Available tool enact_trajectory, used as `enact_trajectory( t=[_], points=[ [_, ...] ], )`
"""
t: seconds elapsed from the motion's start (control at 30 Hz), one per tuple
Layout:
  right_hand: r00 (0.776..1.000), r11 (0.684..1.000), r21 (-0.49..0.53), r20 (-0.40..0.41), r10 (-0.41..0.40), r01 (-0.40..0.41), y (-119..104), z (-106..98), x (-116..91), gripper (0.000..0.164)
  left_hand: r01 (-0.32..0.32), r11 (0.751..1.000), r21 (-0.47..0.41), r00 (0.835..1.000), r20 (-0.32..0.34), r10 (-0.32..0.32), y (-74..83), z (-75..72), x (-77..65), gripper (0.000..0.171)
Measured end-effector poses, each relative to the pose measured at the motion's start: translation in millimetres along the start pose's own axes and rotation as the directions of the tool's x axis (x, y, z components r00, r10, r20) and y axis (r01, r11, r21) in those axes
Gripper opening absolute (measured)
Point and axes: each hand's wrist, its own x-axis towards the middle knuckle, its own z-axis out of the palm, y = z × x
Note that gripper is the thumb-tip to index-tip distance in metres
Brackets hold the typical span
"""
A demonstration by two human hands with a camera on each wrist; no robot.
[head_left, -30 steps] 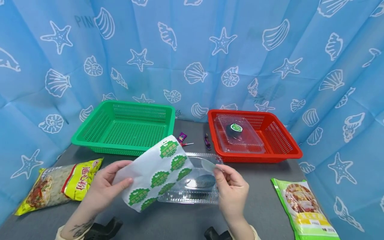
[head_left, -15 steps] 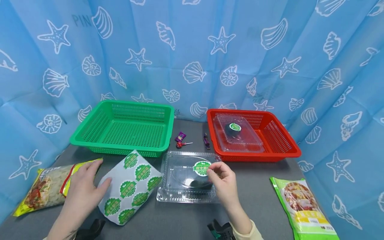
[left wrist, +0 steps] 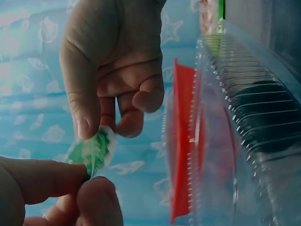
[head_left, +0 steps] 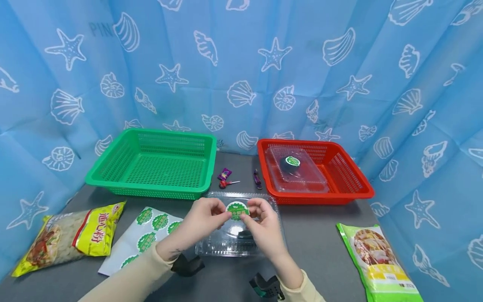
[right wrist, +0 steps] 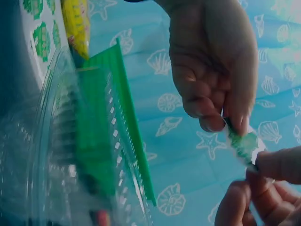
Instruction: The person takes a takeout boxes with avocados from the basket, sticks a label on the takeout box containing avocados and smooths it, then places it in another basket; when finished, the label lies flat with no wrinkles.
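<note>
An oval green-and-white sticker (head_left: 237,209) is held up between both hands, above a clear plastic clamshell box (head_left: 235,248). My left hand (head_left: 205,220) pinches its left edge with thumb and fingers. On the opposite edge my right hand (head_left: 266,228) pinches it too. In the left wrist view the sticker (left wrist: 96,150) appears nearly edge-on and slightly bent. Beneath the hands the box is closed, with something dark inside that shows in the left wrist view. To the left, partly behind my left forearm, lies a sheet of matching stickers (head_left: 141,235).
A green basket (head_left: 151,188) and a red basket (head_left: 324,199) stand at the back; the red one holds another stickered clear box (head_left: 298,174). Between them lie wrapped candies (head_left: 257,179) and a lollipop (head_left: 223,183). Food bags flank the table: yellow (head_left: 71,235) and green (head_left: 381,260).
The sticker sheet has been put down on the table at the left. My left hand has let it go and moved right to grip the sticker, which my right hand has brought leftward.
</note>
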Motion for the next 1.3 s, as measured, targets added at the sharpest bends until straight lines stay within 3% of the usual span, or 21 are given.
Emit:
enact_trajectory(
  t=[0.1,0.23,0.4,0.6,0.7,0.77,0.83,0.9,0.97,1.03,1.1,1.2,1.23,1.3],
  points=[
    [0.995,0.991,-0.114,-0.073,0.066,-0.074,5.4,0.6,3.4,0.025,0.023,1.000,-0.016,1.000,0.017,-0.022,-3.4,7.2,11.4,0.012],
    [0.985,0.942,-0.311,-0.148,0.084,-0.127,14.3,1.8,8.3,0.010,0.014,0.999,0.041,0.998,0.056,-0.017,-8.4,15.1,22.4,0.015],
    [0.991,0.811,-0.576,-0.133,0.031,-0.103,24.4,5.2,10.1,0.015,-0.012,0.982,0.187,0.994,0.106,-0.007,-14.3,21.5,26.4,0.011],
    [0.997,0.667,-0.745,-0.070,-0.028,-0.034,29.3,8.9,9.1,0.017,-0.040,0.947,0.319,0.987,0.158,-0.012,-18.2,24.8,24.1,0.013],
    [0.998,0.609,-0.793,-0.050,-0.045,-0.012,31.1,10.8,9.6,0.015,-0.097,0.885,0.455,0.989,0.141,0.036,-16.2,26.8,21.0,0.018],
    [0.998,0.584,-0.812,-0.043,-0.044,-0.010,32.0,11.7,10.0,0.014,-0.180,0.808,0.561,0.982,0.153,0.112,-14.9,28.8,17.4,0.023],
    [0.997,0.562,-0.827,-0.034,-0.075,0.014,32.9,11.9,9.4,0.017,-0.251,0.712,0.656,0.968,0.187,0.169,-13.7,30.8,13.3,0.032],
    [0.989,0.538,-0.838,0.017,-0.146,0.094,33.6,11.2,8.0,0.023,-0.301,0.646,0.701,0.954,0.235,0.188,-14.0,32.9,9.3,0.039],
    [0.967,0.508,-0.837,0.088,-0.239,0.201,34.8,10.1,4.5,0.027,-0.320,0.615,0.721,0.946,0.274,0.171,-14.8,33.8,6.1,0.041],
    [0.937,0.462,-0.836,0.157,-0.313,0.295,37.6,8.3,0.6,0.024,-0.311,0.610,0.729,0.948,0.280,0.149,-16.7,33.9,3.9,0.044],
    [0.929,0.457,-0.829,0.183,-0.323,0.323,39.5,5.1,-3.2,0.017,-0.310,0.607,0.732,0.949,0.275,0.153,-19.8,33.3,2.9,0.045],
    [0.947,0.466,-0.843,0.141,-0.288,0.268,40.5,-4.9,-6.4,0.013,-0.327,0.607,0.724,0.945,0.258,0.202,-25.0,29.4,0.4,0.044],
    [0.956,0.487,-0.840,0.113,-0.272,0.238,40.2,-10.2,-6.7,0.013,-0.329,0.616,0.716,0.944,0.239,0.226,-26.8,27.3,-1.1,0.042],
    [0.975,0.548,-0.823,0.030,-0.221,0.150,40.4,-23.1,-6.6,0.015,-0.313,0.672,0.672,0.946,0.155,0.285,-31.0,22.2,-4.9,0.037]
  ],
)
